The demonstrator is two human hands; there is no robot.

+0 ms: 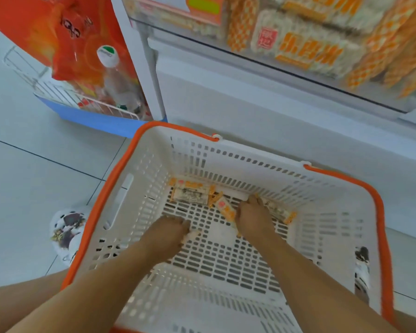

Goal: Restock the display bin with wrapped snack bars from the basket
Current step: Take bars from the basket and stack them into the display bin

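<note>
My right hand (255, 218) curls over a bar (226, 210) mid-floor of the basket (120, 183); my left hand (172, 230) pinches another; I'm gathering; two lie by the far wall; next, lift to the bin (298, 44).

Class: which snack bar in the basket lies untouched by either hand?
The snack bar at the far wall, left of both hands. The left hand and right hand cover the others.

The lone head view looks steeply down, close, into a white basket (139, 169), the far display bin (298, 44) seemingly motion-blurred.
</note>
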